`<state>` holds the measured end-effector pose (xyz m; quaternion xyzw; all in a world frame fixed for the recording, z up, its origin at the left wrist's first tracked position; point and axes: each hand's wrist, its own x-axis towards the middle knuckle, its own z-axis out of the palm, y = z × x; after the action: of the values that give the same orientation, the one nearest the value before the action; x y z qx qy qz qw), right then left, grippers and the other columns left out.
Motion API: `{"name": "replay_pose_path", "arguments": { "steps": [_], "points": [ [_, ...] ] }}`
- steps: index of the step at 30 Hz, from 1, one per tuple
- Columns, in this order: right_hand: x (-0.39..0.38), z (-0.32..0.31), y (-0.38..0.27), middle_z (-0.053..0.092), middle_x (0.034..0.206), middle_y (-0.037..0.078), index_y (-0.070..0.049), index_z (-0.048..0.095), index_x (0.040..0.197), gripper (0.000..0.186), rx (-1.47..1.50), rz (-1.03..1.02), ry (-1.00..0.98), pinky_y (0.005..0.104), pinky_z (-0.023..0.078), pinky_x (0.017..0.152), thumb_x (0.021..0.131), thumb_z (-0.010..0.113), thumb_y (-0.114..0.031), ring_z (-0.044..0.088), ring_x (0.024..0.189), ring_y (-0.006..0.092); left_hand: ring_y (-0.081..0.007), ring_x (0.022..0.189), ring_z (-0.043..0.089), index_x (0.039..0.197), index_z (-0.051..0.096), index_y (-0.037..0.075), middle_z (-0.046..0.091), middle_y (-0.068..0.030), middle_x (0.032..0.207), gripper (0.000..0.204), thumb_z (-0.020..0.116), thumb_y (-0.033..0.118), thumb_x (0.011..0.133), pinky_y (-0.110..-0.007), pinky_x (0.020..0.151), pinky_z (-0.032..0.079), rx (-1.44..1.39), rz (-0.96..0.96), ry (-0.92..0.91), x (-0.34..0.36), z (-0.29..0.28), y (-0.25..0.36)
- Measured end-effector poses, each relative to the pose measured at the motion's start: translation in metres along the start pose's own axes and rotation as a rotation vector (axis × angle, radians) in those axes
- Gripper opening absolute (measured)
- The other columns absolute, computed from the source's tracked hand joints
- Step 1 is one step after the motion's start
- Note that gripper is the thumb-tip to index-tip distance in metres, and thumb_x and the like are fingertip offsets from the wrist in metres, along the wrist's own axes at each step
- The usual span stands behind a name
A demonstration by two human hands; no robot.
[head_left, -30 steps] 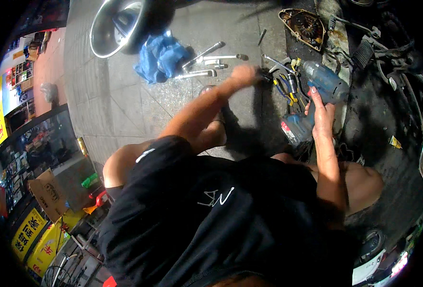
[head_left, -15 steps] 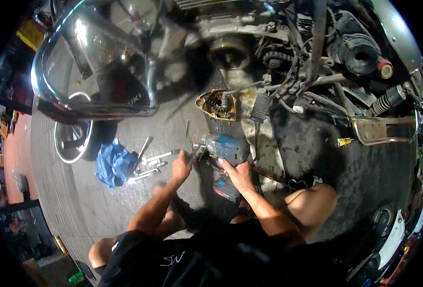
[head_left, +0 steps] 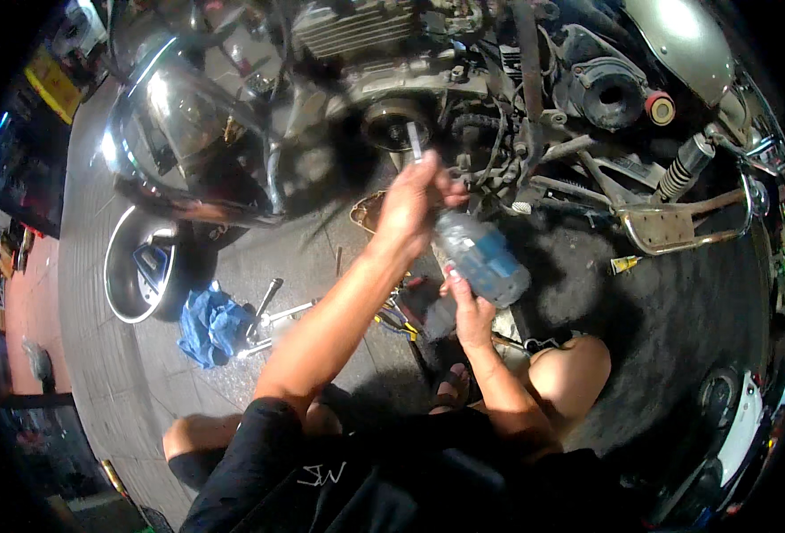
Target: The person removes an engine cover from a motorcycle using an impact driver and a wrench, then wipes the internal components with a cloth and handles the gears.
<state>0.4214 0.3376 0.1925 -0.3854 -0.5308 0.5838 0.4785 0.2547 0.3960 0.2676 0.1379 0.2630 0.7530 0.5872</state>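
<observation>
My right hand (head_left: 472, 315) is wrapped round the grip of a blue-grey cordless impact wrench (head_left: 490, 262), which tilts toward the motorcycle engine. Just past the tool's nose, my left hand (head_left: 413, 206) is closed on a slim, bright metal bar (head_left: 415, 142). The bar points up at the dark round rotor (head_left: 397, 124) on the engine; blur hides its exact kind and whether it touches. Beneath my left wrist, an engine cover (head_left: 366, 211) lies on the floor, mostly hidden by the arm.
On the left, wrenches (head_left: 293, 311) lie beside a crumpled blue cloth (head_left: 213, 324) and a metal basin (head_left: 135, 302). Pliers with yellow handles (head_left: 397, 322) rest near my feet. A chrome guard (head_left: 206, 211) stands at upper left; a yellow tube (head_left: 623, 264) lies right.
My left hand has moved up and right toward the rotor with the metal bar. My right hand has shifted slightly right, and the impact wrench has turned. The view has shifted a little.
</observation>
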Motion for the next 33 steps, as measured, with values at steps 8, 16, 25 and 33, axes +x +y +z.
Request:
{"name": "replay_pose_path", "arguments": {
  "steps": [8, 16, 25, 33],
  "points": [
    [0.012, -0.019, -0.037, 0.061, 0.083, 0.007, 0.0, 0.059, 0.101, 0.014, -0.132, -0.19, 0.234, 0.0301, 0.051, 0.06, 0.093, 0.06, -0.011, 0.057, 0.068, 0.0148, -0.0205, 0.063, 0.057, 0.09, 0.047, 0.009, 0.053, -0.0066, 0.073, 0.027, 0.05, 0.034, 0.1, -0.036, 0.059, 0.054, -0.004, -0.117, -0.045, 0.032, 0.062, -0.041],
    [0.021, -0.036, -0.035, 0.061, 0.097, 0.006, 0.001, 0.057, 0.112, 0.023, -0.425, -0.359, 0.221, 0.0275, 0.051, 0.07, 0.091, 0.063, -0.008, 0.058, 0.078, 0.0129, -0.0231, 0.06, 0.061, 0.079, 0.049, 0.006, 0.054, -0.0057, 0.067, 0.03, 0.049, 0.027, 0.1, -0.042, 0.062, 0.057, -0.088, -0.406, -0.218, 0.033, 0.074, -0.067],
    [0.073, -0.039, -0.025, 0.062, 0.087, 0.004, 0.0, 0.06, 0.104, 0.018, -0.503, -0.345, 0.235, 0.0288, 0.049, 0.073, 0.091, 0.062, -0.011, 0.058, 0.077, 0.0128, -0.0247, 0.071, 0.066, 0.101, 0.049, 0.004, 0.059, -0.0079, 0.077, 0.021, 0.046, 0.025, 0.1, -0.041, 0.063, 0.058, -0.07, -0.425, -0.314, 0.076, 0.074, -0.058],
    [0.062, -0.021, -0.026, 0.062, 0.082, 0.003, 0.0, 0.06, 0.104, 0.016, -0.376, -0.373, 0.249, 0.0281, 0.049, 0.073, 0.091, 0.063, -0.01, 0.058, 0.074, 0.0125, -0.0256, 0.068, 0.066, 0.102, 0.049, 0.003, 0.06, -0.0085, 0.077, 0.02, 0.046, 0.023, 0.099, -0.04, 0.061, 0.058, -0.034, -0.38, -0.265, 0.072, 0.067, -0.059]
  ]
}}
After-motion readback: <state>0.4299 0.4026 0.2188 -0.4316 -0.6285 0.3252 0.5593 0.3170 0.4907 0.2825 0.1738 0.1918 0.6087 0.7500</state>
